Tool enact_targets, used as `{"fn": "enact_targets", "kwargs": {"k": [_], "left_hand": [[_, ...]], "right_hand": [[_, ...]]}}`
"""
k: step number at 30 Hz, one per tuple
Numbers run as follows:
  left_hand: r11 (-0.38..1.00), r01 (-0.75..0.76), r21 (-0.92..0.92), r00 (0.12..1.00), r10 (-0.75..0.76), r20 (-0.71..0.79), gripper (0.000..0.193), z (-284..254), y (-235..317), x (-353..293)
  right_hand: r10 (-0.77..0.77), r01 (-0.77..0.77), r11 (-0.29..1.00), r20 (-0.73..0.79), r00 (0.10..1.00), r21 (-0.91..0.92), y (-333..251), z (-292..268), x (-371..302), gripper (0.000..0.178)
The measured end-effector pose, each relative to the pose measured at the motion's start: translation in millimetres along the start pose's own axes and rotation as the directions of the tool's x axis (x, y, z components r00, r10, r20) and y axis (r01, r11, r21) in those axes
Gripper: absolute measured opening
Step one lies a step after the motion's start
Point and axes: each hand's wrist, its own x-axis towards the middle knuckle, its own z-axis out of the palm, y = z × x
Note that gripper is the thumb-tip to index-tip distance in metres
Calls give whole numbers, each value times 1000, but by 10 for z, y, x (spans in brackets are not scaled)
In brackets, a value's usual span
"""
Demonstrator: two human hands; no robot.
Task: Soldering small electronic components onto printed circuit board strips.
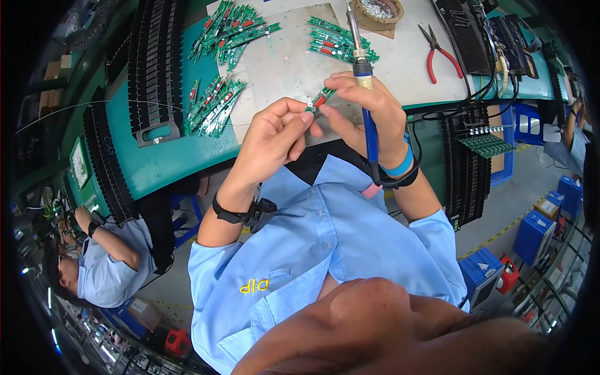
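My left hand (274, 134) pinches one end of a small green circuit board (322, 99) with a red part on it. A thin pale wire runs in from the left toward this hand; whether the fingers hold it I cannot tell. My right hand (382, 115) carries a soldering iron (369, 134) with a blue handle, its metal tip pointing up and away from the board. The right fingers and thumb are curled around the board's far end, close to or touching it.
Piles of similar boards (215, 103) lie left and far ahead, with a row of boards (331, 39) beyond my hands. Red-handled pliers (431, 56) and a round tin (379, 9) lie farther right. Black slotted racks (155, 69) stand left. Another person (112, 256) works at lower left.
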Motion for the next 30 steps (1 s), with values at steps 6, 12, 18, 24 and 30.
{"fn": "enact_targets", "kwargs": {"k": [6, 12, 18, 24, 30], "left_hand": [[998, -47, 46, 999, 48, -20, 14, 60, -38, -20], [998, -66, -2, 997, 66, -49, 19, 97, -89, -24], [898, 75, -434, 997, -65, 39, 21, 51, -60, -29], [801, 235, -550, 962, -111, 250, 19, -81, -106, 24], [847, 141, -512, 987, -78, 143, 19, -100, -170, 71]], "right_hand": [[39, -38, 999, 29, 999, -31, -19, -3, -37, 54], [-11, 11, 1000, -15, 1000, -8, 29, 66, -42, 59], [-14, 15, 999, -29, 999, 38, 44, 80, -119, 60], [38, -38, 993, 5, 999, 109, 18, 60, -177, 61], [167, -168, 979, 16, 986, 116, -149, -207, -282, 39]]}}
